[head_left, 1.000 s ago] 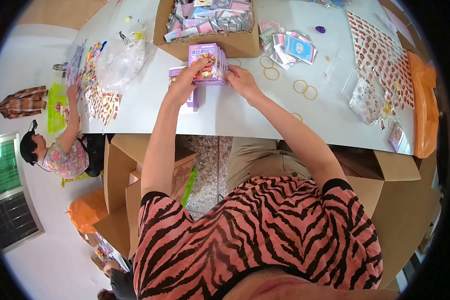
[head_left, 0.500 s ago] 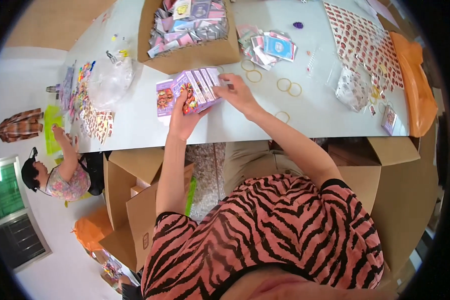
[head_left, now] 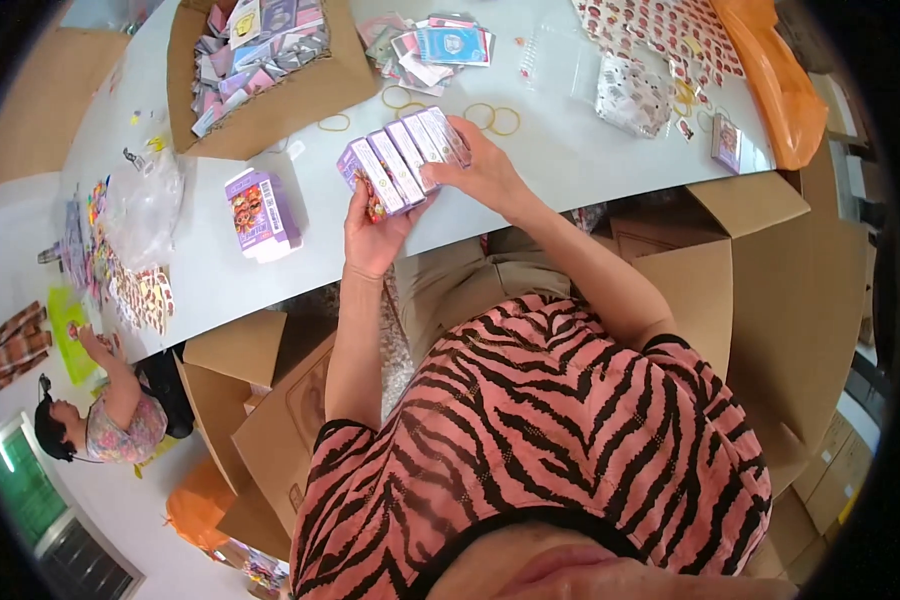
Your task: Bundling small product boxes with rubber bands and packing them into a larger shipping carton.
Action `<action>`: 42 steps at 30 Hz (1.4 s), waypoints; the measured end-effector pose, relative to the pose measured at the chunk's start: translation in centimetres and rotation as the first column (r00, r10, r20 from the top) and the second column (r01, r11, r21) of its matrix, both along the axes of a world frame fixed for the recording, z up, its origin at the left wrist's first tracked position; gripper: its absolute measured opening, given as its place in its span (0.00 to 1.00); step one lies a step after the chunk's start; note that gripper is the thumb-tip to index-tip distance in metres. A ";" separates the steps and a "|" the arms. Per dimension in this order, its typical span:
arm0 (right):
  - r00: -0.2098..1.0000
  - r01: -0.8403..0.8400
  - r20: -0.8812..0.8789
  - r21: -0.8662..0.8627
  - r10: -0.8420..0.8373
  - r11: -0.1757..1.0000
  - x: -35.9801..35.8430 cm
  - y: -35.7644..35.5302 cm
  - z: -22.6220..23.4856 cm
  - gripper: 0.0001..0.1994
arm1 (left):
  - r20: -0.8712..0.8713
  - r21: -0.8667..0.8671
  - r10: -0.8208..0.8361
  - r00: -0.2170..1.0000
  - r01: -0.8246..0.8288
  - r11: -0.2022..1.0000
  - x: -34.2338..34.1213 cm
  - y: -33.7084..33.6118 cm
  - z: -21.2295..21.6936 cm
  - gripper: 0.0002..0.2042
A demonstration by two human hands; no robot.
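Holding a row of small purple boxes [head_left: 402, 160] pressed side by side, I have them lifted just above the near edge of the bench [head_left: 570, 170]. My left hand [head_left: 375, 232] cups the row from below at its left end, fingers curled round the outermost box, thumb up its front. My right hand [head_left: 480, 172] closes on the right end, fingers wrapped over the last boxes, so the stack is squeezed between both palms. The row tilts, its right end further from me than its left.

Left of my hands another purple box [head_left: 258, 210] of the same kind lies alone on the bench. Beyond it stands an open cardboard carton [head_left: 300, 95] filled with small packets. A few yellow rubber bands [head_left: 495, 118] lie near my right hand, with a loose pile of cards [head_left: 440, 45] beyond them. Far right sits an orange bag [head_left: 770, 75]. Another person [head_left: 105, 425] works at the bench's left end.
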State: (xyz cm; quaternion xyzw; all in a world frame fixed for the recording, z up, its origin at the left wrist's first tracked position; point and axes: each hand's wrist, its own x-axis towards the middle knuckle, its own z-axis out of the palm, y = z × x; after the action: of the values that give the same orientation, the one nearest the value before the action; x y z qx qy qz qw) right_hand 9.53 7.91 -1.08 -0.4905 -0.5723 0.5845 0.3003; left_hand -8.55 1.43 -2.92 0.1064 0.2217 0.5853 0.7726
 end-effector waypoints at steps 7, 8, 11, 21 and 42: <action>0.990 -0.138 0.057 0.137 0.132 0.981 3.2 0.2 1.5 0.51 | -0.414 -0.068 0.044 0.909 -0.079 0.995 -0.2 -1.6 -1.0 0.28; 0.986 -0.168 0.035 0.174 0.164 0.970 3.6 0.3 2.3 0.54 | -0.438 -0.054 0.050 0.898 -0.082 0.995 0.1 -1.5 0.3 0.30; 0.992 -0.098 -0.067 0.170 0.110 0.981 4.9 -1.1 4.1 0.49 | -0.471 0.067 0.036 0.882 -0.005 0.998 -0.4 -1.2 -0.1 0.38; 0.988 0.085 -0.153 0.391 -0.026 0.916 10.3 -3.5 6.0 0.54 | -0.604 0.173 -0.001 0.797 0.133 0.976 5.9 -0.2 6.1 0.41; 0.964 0.259 -0.154 0.337 -0.219 0.905 39.7 -13.6 15.1 0.47 | -0.559 0.228 -0.644 0.522 0.844 0.486 34.5 5.7 14.7 0.16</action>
State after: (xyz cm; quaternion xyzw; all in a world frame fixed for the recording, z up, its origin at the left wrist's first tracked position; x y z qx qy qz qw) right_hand 49.26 -5.74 14.05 -0.4611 -0.5858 0.4573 0.4849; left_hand 25.94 7.13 11.74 0.4959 0.1532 0.1792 0.8357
